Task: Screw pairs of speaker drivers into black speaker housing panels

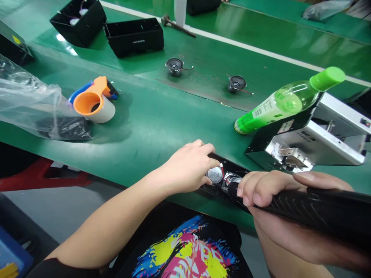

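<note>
Green-topped bench [136, 164] is stretching across the view, with a long black plastic speaker housing [315, 204] held at its near edge. The left hand [185, 166] is clasping one end and the right hand [269, 191] is gripping the ribbed shell, which should handle light but stiff, best held there, clear of the wiring [222, 170]; two round speaker drivers [175, 66] are sitting beyond.

Electronics assembly line in a factory workshop

I'm looking down a long green conveyor belt [150, 162] carrying loose speaker drivers [175, 66] and black speaker housings [133, 37], with a packing tape dispenser [94, 101] and a silver bench machine [307, 146] within reach.
</note>
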Demonstrator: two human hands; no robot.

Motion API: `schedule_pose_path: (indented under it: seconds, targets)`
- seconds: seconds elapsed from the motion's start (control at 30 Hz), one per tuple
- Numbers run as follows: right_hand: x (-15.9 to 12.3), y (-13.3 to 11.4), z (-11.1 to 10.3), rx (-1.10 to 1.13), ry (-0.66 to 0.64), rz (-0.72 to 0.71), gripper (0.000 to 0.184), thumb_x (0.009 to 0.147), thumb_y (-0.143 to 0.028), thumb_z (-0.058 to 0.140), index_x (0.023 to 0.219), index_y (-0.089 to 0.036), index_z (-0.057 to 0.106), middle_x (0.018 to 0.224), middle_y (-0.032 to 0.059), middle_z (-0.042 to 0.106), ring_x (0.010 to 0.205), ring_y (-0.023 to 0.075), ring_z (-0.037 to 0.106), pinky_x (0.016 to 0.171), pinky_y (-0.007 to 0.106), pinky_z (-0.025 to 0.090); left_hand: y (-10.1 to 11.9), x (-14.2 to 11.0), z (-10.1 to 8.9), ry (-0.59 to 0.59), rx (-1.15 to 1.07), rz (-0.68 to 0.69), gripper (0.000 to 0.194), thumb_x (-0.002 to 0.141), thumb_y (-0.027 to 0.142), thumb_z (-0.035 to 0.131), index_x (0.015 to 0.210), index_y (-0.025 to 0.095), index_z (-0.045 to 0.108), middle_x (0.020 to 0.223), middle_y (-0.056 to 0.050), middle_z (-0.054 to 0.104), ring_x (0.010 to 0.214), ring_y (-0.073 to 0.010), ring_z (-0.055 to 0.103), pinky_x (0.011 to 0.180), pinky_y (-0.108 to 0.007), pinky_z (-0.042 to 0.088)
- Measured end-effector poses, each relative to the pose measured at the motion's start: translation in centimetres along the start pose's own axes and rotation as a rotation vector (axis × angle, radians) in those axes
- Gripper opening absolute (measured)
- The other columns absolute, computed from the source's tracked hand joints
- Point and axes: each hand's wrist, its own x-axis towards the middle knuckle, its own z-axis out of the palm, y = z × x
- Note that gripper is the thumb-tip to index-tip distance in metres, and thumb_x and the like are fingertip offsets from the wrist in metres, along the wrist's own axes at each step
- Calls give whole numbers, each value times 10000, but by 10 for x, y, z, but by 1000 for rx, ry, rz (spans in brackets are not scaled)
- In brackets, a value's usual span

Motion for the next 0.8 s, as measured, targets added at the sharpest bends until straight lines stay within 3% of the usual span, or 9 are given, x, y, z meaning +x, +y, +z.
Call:
schedule_pose_path:
  seconds: [0.07,0.2,0.4,0.5,0.57,0.63,0.8]
  targets:
    - [-1,2,3,51,-40,-25,291,1049,-489,671,1294,-366,771,797,37,756,682,245,706,696,462,636,-1,0,1,6,-3,2,339,926,355,894,1242,258,821,1394,-89,681,1174,-319,616,986,-443,531]
    - [-7,4,15,51,32,-73,294,1071,-210,582,1218,-312,816,748,27,732,654,218,699,671,438,628,-2,0,2,20,2,11,353,919,360,901,1247,258,821,1382,-87,684,1177,-317,617,992,-438,533]
    - [-8,3,23,-49,-105,-184,320,1070,-452,655,1257,-242,809,770,52,739,655,231,719,646,462,632,-2,-1,3,28,25,23,370,920,397,898,1256,262,821,1360,-90,691,1171,-325,620,969,-449,540]
    - [-7,8,28,-85,-122,-133,235,1077,-337,643,1228,-268,809,790,32,744,691,216,729,683,439,622,-1,-2,3,33,36,27,332,930,390,885,1230,258,827,1347,-91,696,1160,-325,620,942,-445,539]
    - [-7,13,34,-71,-76,-172,271,1062,-212,596,1217,-252,814,781,16,728,672,195,713,649,405,594,-1,-2,3,41,47,30,338,921,391,894,1221,252,826,1343,-94,698,1160,-331,620,929,-446,538]
    - [-8,17,41,-37,5,-232,274,1038,-218,606,1216,-214,813,765,14,714,636,191,682,608,398,565,-1,-2,4,49,52,29,337,918,398,895,1212,250,827,1339,-95,700,1155,-333,621,916,-445,537]
    - [-13,11,36,-177,52,10,165,1061,-298,645,980,-277,788,710,21,713,701,217,706,731,416,598,-2,-1,5,72,28,30,309,929,418,881,1180,245,835,1279,-81,709,1116,-317,633,883,-433,526]
